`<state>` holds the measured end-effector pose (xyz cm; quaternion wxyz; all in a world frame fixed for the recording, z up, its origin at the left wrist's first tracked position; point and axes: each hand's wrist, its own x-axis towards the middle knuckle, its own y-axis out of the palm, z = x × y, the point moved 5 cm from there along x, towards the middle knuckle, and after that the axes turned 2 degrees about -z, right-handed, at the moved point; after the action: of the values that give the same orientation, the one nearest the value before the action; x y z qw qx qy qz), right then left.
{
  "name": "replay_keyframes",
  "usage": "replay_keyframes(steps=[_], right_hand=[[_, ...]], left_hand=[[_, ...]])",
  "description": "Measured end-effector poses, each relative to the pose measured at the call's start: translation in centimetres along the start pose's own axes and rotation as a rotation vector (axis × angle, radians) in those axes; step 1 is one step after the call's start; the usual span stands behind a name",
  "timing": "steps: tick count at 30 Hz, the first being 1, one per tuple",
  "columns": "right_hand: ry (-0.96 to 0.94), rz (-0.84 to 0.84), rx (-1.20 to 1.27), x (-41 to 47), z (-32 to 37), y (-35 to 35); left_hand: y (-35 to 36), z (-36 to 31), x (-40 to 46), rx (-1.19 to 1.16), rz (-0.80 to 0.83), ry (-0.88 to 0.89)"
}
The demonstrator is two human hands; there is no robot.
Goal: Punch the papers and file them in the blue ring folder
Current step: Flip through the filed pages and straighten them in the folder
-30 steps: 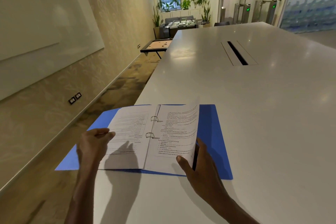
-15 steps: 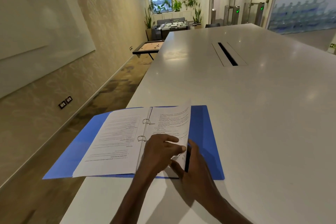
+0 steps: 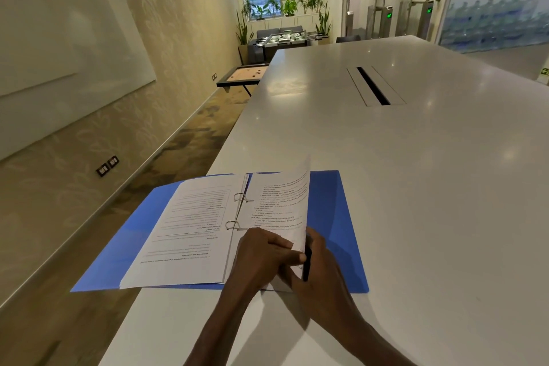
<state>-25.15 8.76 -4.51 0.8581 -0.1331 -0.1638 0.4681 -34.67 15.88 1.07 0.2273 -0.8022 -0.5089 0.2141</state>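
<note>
Blue ring folder (image 3: 335, 202) open flat at table edge, printed papers (image 3: 190, 232) on rings, right sheet curling up

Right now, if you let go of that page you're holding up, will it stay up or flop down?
Probably flop. The lifted page already curls at its top edge, so it looks thin and bendy. The metal rings pass through it, so it would likely swing over, not slide away.

A long white table (image 3: 386, 187) carried the work, glossy, with a dark cable slot (image 3: 372, 85) set into its middle, well beyond the folder. The blue ring folder (image 3: 332, 217) lay open and flat at the near left corner, its left cover jutting out past the table's edge.
</note>
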Motion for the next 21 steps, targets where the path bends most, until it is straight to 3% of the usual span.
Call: replay_keyframes(steps=[8, 14, 21], right_hand=[[0.086, 0.055, -0.054, -0.2, 0.7, -0.6], [0.115, 0.100, 0.013, -0.7, 1.7, -1.3], [0.098, 0.107, 0.067, -1.0, 1.8, -1.6]], left_hand=[[-1.7, -0.3, 0.2, -0.082, -0.116, 0.029], [-5.0, -0.8, 0.3, -0.164, -0.107, -0.011], [-13.6, 0.9, 1.0, -0.279, -0.334, -0.068]])
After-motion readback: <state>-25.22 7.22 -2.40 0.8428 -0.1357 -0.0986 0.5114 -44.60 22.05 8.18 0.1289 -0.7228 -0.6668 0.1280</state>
